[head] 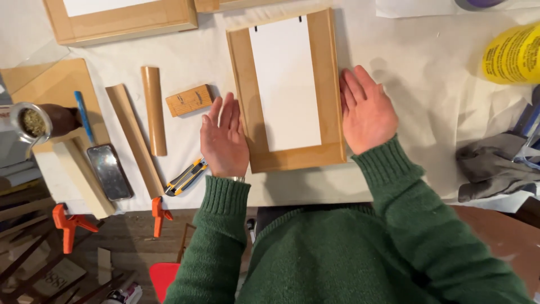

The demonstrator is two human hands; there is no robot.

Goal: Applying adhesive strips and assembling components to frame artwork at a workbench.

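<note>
Frame: I see a wooden picture frame [288, 90] with a white panel lying flat on the white-covered counter [422, 84], directly ahead of me.
Left hand: my left hand [224, 138] lies flat and released, fingers straight, against the frame's left rail; it grips nothing.
Right hand: my right hand [365, 110] is spread and released, palm down, pressed along the frame's right rail.
Knife: a yellow and grey utility knife [187, 177] lies just left of the frame's lower corner, near my left wrist.
Block: a small wooden block [189, 100] sits left of the frame.
Mouldings: two moulding strips [153, 110] lie further left of the frame.
Bottle: a yellow bottle [513, 54] rests well right of the frame.
</note>
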